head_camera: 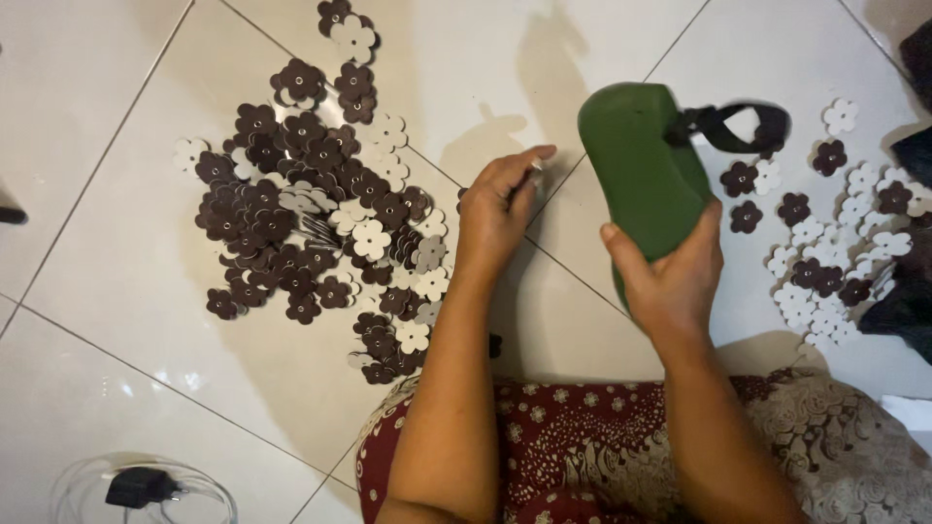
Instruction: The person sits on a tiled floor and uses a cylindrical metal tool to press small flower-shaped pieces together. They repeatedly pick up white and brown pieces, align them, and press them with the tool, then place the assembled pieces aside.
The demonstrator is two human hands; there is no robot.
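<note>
My right hand (670, 277) grips a green sandal (643, 165) by its heel end, sole facing me, toe pointing away; its black strap (738, 124) loops out on the right side. My left hand (500, 209) hovers just left of the sandal with fingers pinched together on something small and pale that I cannot make out. A big heap of dark brown and white flower-shaped cutouts (311, 213) lies on the white tiled floor to the left of my left hand.
A smaller scatter of brown and white flower cutouts (825, 243) lies on the right, beside a dark bag (913, 291). A black charger with white cable (141, 485) sits at the lower left. My patterned red skirt (582, 446) fills the bottom.
</note>
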